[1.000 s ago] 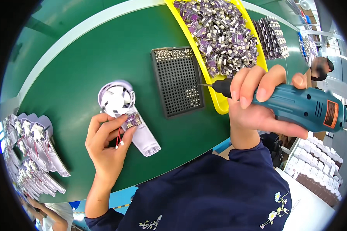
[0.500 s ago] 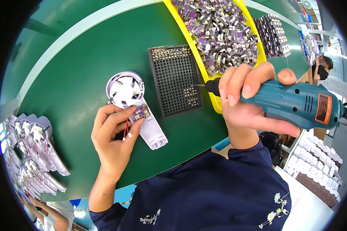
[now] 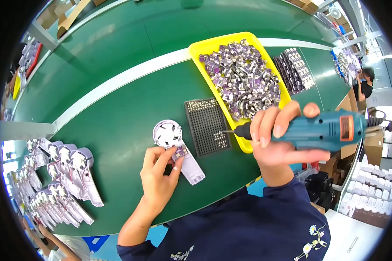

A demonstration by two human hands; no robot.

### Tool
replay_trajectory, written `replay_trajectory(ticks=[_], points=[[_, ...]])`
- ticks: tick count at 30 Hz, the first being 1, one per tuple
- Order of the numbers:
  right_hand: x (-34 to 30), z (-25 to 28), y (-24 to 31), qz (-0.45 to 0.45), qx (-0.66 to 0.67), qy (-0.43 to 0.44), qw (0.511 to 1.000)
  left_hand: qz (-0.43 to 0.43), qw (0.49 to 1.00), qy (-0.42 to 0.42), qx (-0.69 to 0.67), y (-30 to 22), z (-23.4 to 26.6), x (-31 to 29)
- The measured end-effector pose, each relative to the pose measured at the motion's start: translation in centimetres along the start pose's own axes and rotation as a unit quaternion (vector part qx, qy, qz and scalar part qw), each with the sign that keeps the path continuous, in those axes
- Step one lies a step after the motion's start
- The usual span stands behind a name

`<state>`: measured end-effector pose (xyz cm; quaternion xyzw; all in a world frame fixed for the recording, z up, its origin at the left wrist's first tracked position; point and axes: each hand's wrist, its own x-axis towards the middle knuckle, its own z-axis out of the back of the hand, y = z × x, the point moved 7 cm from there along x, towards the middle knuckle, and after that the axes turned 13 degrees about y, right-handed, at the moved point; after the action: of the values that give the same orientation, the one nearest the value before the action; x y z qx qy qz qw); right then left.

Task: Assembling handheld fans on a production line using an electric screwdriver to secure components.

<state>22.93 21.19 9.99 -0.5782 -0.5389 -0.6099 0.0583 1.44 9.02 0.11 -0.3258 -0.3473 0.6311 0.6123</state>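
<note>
My right hand [image 3: 272, 141] is wrapped round a teal electric screwdriver [image 3: 322, 129]. Its thin bit points left, with the tip over a black perforated tray [image 3: 197, 129] that has small screws in some of its holes. With thumb and fingers, my left hand [image 3: 158, 177] pinches a small purple circuit board [image 3: 180, 151] at the white handheld fan shell [image 3: 191, 169]. The shell lies on the green table, its round head with white fan blades [image 3: 167, 132] pointing away from me. My fingers partly cover the board.
Beside the tray stands a yellow bin [image 3: 197, 48] heaped with purple circuit boards. More boards [image 3: 294, 69] lie in rows to its right. Several fan shells [image 3: 76, 174] are lined up at the left. A co-worker [image 3: 365, 85] is at the far right; another person's arms show lower left.
The view has tilted up and shows more of the table. The screwdriver tip remains by the tray's right side, and my left hand still holds the board at the shell.
</note>
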Motion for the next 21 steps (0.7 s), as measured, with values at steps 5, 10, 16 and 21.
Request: replay_trajectory(ticks=[5, 10, 16, 21], points=[[5.7, -1.5, 3.2, 0.053, 0.058, -0.005, 0.997, -0.036, 0.999, -0.011, 0.008, -0.5, 0.5, -0.2], [6.7, -3.7, 5.2, 0.071, 0.125, -0.022, 0.989, -0.065, 0.998, -0.008, -0.026, -1.6, 1.0, -0.3], [0.4, -5.9, -4.3, -0.065, 0.181, -0.059, 0.98, -0.153, 0.981, -0.088, 0.08, -3.6, 2.3, -0.7], [0.5, -6.9, -4.0, -0.057, 0.178, -0.077, 0.979, -0.159, 0.981, -0.073, 0.087, -3.3, 2.4, 0.0]])
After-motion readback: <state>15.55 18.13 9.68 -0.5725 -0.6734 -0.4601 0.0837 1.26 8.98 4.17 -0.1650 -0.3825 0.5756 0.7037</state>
